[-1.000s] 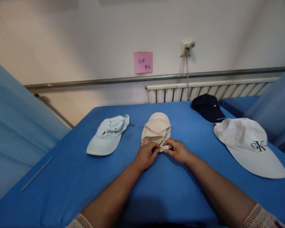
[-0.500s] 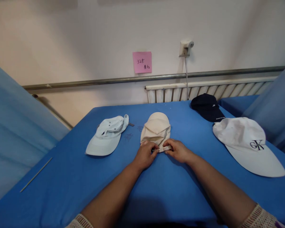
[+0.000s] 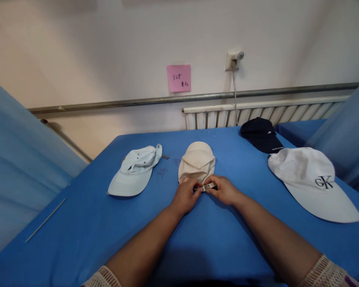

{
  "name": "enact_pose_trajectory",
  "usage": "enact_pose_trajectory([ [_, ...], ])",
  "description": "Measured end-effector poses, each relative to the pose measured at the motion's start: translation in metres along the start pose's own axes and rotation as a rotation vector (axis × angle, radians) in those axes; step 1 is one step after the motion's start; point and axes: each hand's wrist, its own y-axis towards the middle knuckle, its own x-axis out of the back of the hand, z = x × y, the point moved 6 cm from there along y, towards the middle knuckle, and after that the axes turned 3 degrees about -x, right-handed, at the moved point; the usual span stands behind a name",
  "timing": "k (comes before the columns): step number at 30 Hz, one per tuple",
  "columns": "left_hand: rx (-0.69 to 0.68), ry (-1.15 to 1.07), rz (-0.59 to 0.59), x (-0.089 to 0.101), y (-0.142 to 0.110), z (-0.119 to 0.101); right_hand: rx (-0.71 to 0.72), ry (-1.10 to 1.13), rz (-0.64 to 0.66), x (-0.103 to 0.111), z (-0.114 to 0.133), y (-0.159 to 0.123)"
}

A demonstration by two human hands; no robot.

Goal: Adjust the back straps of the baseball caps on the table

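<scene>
A beige baseball cap (image 3: pixel 197 157) lies on the blue-covered table with its brim away from me and its back strap (image 3: pixel 208 186) toward me. My left hand (image 3: pixel 186 194) pinches the strap's left part between thumb and fingers. Close beside it, my right hand (image 3: pixel 223 190) pinches the strap's right part, near a pale, shiny piece that looks like the buckle. My fingers cover much of the strap, so its fastening cannot be made out fully.
On the left lie a pale blue cap (image 3: pixel 133 171) and a thin stick (image 3: pixel 46 220). A navy cap (image 3: pixel 261 135) and a large white cap (image 3: pixel 311 179) are on the right of the blue table cover (image 3: pixel 131 227). Blue curtains (image 3: pixel 20 159) hang at both sides; a radiator (image 3: pixel 215 118) stands behind.
My left hand has shifted slightly right, closer to my right hand along the strap. The shiny strap piece has turned a little. The other caps stay where they were.
</scene>
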Motion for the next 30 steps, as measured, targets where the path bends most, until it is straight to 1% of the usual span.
enact_pose_trajectory([
  [5,-0.058,0.08,0.002,0.003,-0.003,-0.005,-0.019,0.139,0.027,-0.002,-0.004,0.001],
  [9,-0.12,0.158,0.003,0.004,-0.003,-0.017,-0.02,0.166,-0.022,0.001,-0.006,0.001],
  [12,-0.17,0.202,-0.005,0.001,0.001,-0.029,-0.03,0.21,-0.041,0.0,-0.009,0.002],
  [15,-0.174,0.235,-0.003,-0.004,0.004,-0.034,-0.064,0.358,-0.039,-0.003,-0.013,0.004],
  [18,-0.165,0.247,-0.019,-0.006,0.005,-0.032,-0.093,0.562,-0.055,-0.004,-0.016,0.006],
  [20,-0.151,0.24,-0.034,-0.005,0.004,-0.028,-0.155,0.648,-0.095,-0.002,-0.018,0.008],
  [24,-0.091,0.17,-0.067,-0.002,0.003,-0.019,-0.43,0.678,-0.281,0.012,-0.032,0.006],
  [26,-0.062,0.108,-0.093,0.001,0.003,-0.016,-0.526,0.679,-0.342,0.016,-0.036,0.002],
  [28,-0.041,0.038,-0.123,0.004,0.003,-0.013,-0.562,0.692,-0.331,0.015,-0.034,0.0],
  [30,-0.022,-0.028,-0.156,0.007,0.004,-0.011,-0.581,0.742,-0.268,0.009,-0.028,-0.002],
])
